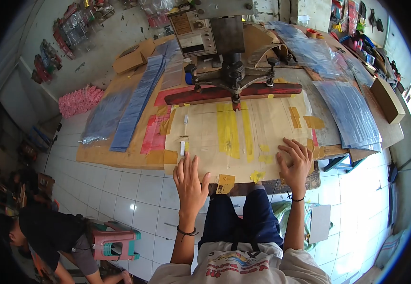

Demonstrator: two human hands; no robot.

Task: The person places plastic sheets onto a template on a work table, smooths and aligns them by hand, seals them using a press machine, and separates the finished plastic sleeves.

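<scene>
My left hand [189,182] lies at the near left edge of a tan board [200,137], fingers stretched out, near a small white strip [182,148]. On the right part of the same board rests my right hand [296,161], its fingers apart and slightly bent. Neither hand grips anything. Pieces of yellow tape [228,135] and brown tape [225,183] cover parts of the board. I cannot tell whether a clear sheet lies on it. Beyond my hands, a press machine's dark red bar [234,93] stretches across the board's far side.
Blue-tinted plastic sheets [139,102] lie on the table's left, with another stack [350,113] on the right. A cardboard box [388,100] stands at the right edge. A pink bundle [81,101] sits far left. A person in black [49,232] bends beside stacked stools [115,242].
</scene>
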